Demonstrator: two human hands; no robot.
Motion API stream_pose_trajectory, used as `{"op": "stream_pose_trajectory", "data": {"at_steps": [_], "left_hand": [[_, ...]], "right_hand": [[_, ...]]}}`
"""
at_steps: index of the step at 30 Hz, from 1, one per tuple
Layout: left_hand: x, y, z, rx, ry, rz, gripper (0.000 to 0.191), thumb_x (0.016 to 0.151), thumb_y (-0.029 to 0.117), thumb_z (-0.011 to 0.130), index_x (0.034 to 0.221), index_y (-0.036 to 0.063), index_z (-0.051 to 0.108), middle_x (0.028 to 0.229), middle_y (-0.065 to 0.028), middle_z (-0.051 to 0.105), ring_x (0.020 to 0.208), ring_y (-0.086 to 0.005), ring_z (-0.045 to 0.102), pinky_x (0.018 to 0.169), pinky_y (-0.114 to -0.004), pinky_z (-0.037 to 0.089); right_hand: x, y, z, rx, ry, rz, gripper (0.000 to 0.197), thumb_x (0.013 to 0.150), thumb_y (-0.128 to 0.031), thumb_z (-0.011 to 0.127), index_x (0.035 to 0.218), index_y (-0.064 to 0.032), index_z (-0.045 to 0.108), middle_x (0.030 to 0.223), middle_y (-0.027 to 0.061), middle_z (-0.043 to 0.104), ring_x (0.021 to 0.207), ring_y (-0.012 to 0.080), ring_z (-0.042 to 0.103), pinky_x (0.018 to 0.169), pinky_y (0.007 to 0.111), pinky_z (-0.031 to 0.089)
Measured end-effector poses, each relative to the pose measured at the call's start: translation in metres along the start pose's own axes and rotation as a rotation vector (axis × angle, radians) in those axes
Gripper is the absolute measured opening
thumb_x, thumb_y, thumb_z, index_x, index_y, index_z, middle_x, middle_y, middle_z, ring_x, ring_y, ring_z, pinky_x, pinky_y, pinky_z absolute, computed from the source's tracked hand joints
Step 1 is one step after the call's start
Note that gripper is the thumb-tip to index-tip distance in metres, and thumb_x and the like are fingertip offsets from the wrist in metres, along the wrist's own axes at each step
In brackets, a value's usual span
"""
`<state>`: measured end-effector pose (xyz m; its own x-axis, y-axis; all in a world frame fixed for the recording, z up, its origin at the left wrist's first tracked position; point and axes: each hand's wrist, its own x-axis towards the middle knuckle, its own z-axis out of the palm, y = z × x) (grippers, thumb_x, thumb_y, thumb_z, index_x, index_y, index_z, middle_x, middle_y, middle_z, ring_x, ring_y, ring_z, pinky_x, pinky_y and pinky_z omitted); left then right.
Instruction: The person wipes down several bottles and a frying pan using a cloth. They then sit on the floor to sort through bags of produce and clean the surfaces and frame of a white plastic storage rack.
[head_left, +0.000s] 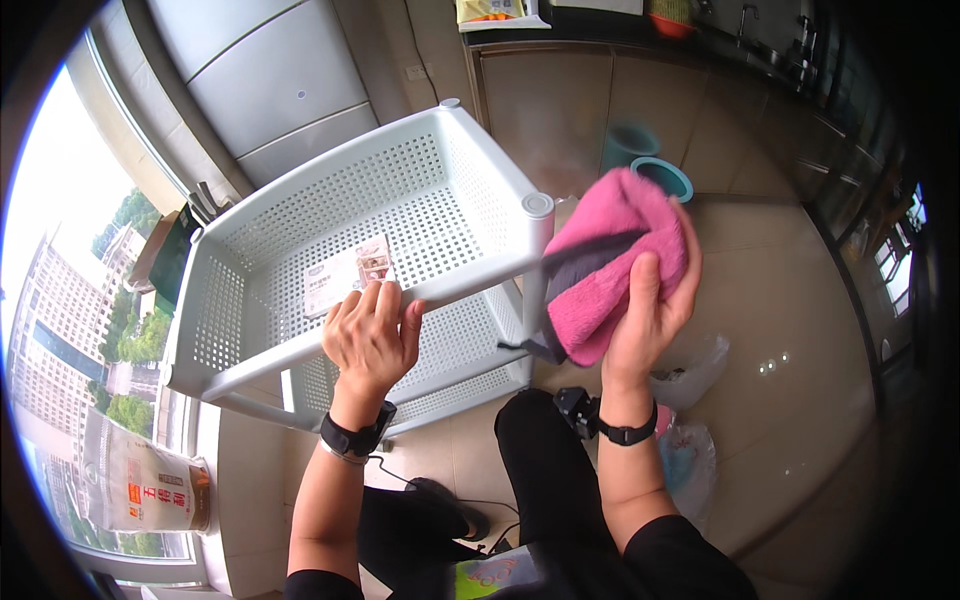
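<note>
A pale plastic rolling cart (480, 259) with perforated basket tiers stands in front of me. My left hand (371, 330) is closed over the front rim of its top basket. A flat white box (337, 283) bearing print lies in that basket, just beyond my left fingers. To the right of the cart's corner post, my right hand (649, 307) grips a folded pink plush cloth (600, 300) with dark grey parts, its thumb on top. The cloth's left edge reaches the corner post; whether they touch I cannot tell.
A grey refrigerator (277, 82) stands behind the cart, beside kitchen cabinets (547, 112). A teal bucket (664, 178) is on the floor by the cabinets. Plastic bags (690, 457) lie to my right. On the windowsill at left stands a large printed bag (142, 480). A cable runs near my feet.
</note>
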<state>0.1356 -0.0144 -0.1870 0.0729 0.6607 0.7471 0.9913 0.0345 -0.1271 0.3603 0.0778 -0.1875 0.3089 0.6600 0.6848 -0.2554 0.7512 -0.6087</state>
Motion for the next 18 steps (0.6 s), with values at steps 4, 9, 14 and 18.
{"op": "stream_pose_trajectory", "data": {"at_steps": [4, 9, 14, 18], "left_hand": [[0.0, 0.0, 0.001, -0.018, 0.003, -0.013, 0.028, 0.087, 0.035, 0.058, 0.077, 0.0088, 0.053, 0.066, -0.0048, 0.052, 0.058, -0.0246, 0.053, 0.054, -0.036, 0.039], [0.0, -0.001, 0.003, -0.033, 0.007, -0.014, 0.028, 0.086, 0.034, 0.06, 0.074, 0.0091, 0.052, 0.066, -0.0041, 0.051, 0.058, -0.0235, 0.054, 0.053, -0.035, 0.039], [-0.007, -0.005, 0.001, -0.025, 0.012, -0.028, 0.029, 0.087, 0.034, 0.06, 0.073, 0.0099, 0.051, 0.066, -0.0029, 0.05, 0.059, -0.0215, 0.053, 0.053, -0.034, 0.039], [-0.003, 0.001, 0.006, -0.068, 0.024, -0.042, 0.027, 0.087, 0.031, 0.06, 0.072, 0.0101, 0.051, 0.065, -0.0024, 0.049, 0.059, -0.0207, 0.052, 0.054, -0.033, 0.039]], "right_hand": [[0.028, 0.024, 0.036, -0.309, -0.413, -0.28, 0.04, 0.084, -0.02, 0.071, 0.121, -0.0096, 0.06, 0.131, 0.0153, 0.05, 0.12, 0.0325, 0.049, 0.103, 0.041, 0.039], [0.031, 0.033, 0.049, -0.565, -0.521, -0.365, 0.025, 0.077, -0.019, 0.075, 0.095, -0.0073, 0.062, 0.105, 0.0121, 0.056, 0.095, 0.0341, 0.058, 0.079, 0.043, 0.048], [0.063, 0.032, 0.05, -0.481, -0.619, -0.199, 0.025, 0.083, -0.022, 0.071, 0.087, 0.0013, 0.062, 0.08, 0.0156, 0.057, 0.071, 0.0335, 0.059, 0.065, 0.039, 0.047], [0.088, 0.046, 0.031, -0.46, -0.687, 0.024, 0.029, 0.082, -0.024, 0.072, 0.091, 0.0024, 0.062, 0.082, 0.0194, 0.063, 0.076, 0.034, 0.062, 0.068, 0.035, 0.048]]}}
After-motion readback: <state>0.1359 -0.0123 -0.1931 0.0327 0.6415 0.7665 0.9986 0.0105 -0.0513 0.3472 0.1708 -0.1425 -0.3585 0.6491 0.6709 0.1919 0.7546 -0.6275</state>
